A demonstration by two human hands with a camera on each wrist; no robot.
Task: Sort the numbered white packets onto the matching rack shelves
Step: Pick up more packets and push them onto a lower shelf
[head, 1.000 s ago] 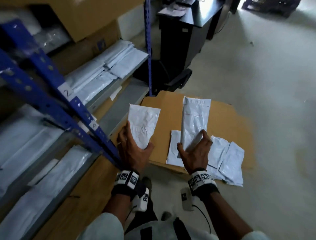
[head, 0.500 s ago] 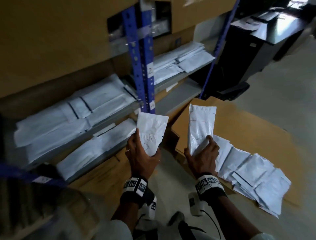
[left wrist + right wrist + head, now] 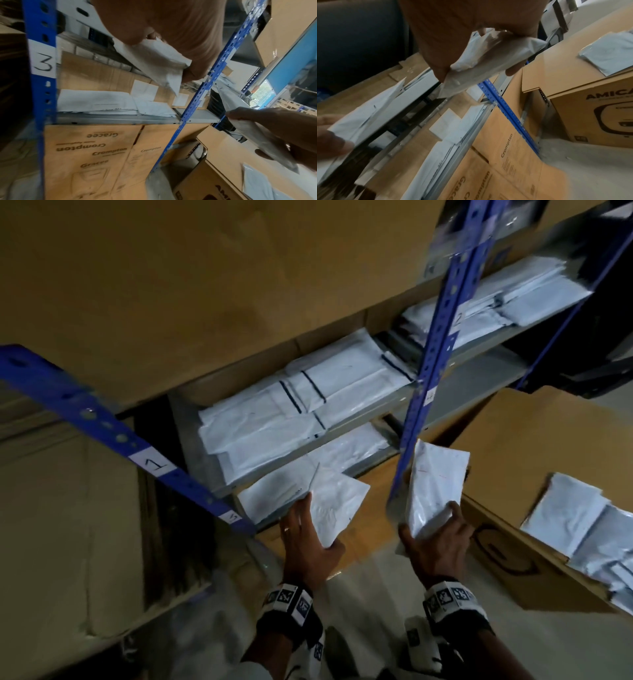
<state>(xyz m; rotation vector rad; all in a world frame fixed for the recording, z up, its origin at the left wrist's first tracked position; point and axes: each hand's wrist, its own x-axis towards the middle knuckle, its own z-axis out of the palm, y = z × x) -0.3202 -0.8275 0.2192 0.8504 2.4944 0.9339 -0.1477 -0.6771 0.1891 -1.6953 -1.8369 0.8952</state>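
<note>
My left hand (image 3: 310, 537) grips a white packet (image 3: 337, 506) by its lower end, just in front of the lower rack shelf (image 3: 294, 491) by the post label 3 (image 3: 233, 517). In the left wrist view that packet (image 3: 154, 60) hangs over the shelf's stacked packets (image 3: 106, 104) beside the label 3 (image 3: 43, 61). My right hand (image 3: 436, 537) holds a second white packet (image 3: 435, 484) upright beside the blue rack post (image 3: 416, 405); the right wrist view shows my fingers curled round it (image 3: 488, 63). The shelf above (image 3: 308, 402) carries several packets beside label 1 (image 3: 154, 465).
More white packets (image 3: 575, 518) lie on a cardboard box (image 3: 520, 446) at the right. A further shelf with packets (image 3: 513, 296) sits past the post, marked 2 (image 3: 457, 318). Cardboard cartons (image 3: 89, 155) stand under the rack on the floor.
The view has swung left to the rack. Both hands have carried their packets from over the cardboard box to the shelves; the left packet now reaches the lower shelf.
</note>
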